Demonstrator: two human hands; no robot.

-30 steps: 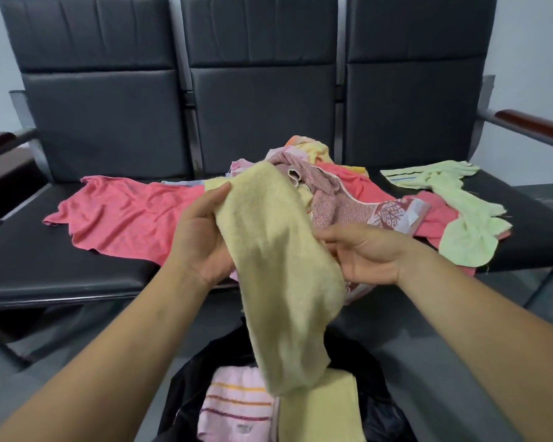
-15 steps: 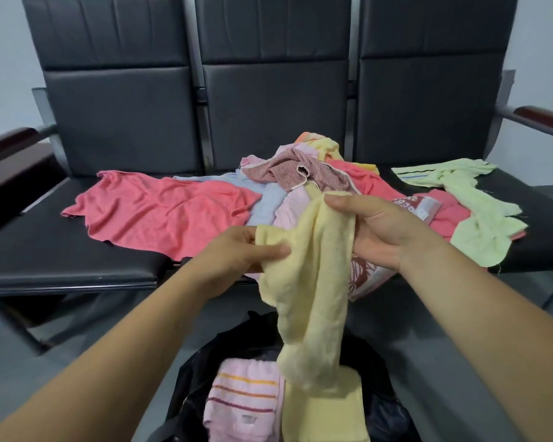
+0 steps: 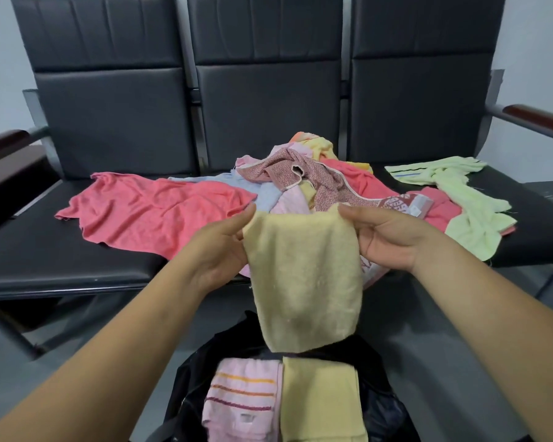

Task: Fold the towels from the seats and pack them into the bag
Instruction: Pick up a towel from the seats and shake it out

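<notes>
Black bag nearest, mouth open, pink towel and folded yellow towel side by side inside. Held towel hangs just above it, top corners pinched by left grip and right grip, fingers curled on cloth. Risk, my guess: light corner pinches slip, fold sags open, or it lands crooked on bag rim. Farther, loose pile waits on bench.

A yellow towel hangs over the black bag, pinched at its top corners by the left hand and right hand. Inside lie a pink striped towel and a folded yellow towel. Messy towels cover the seats.
</notes>
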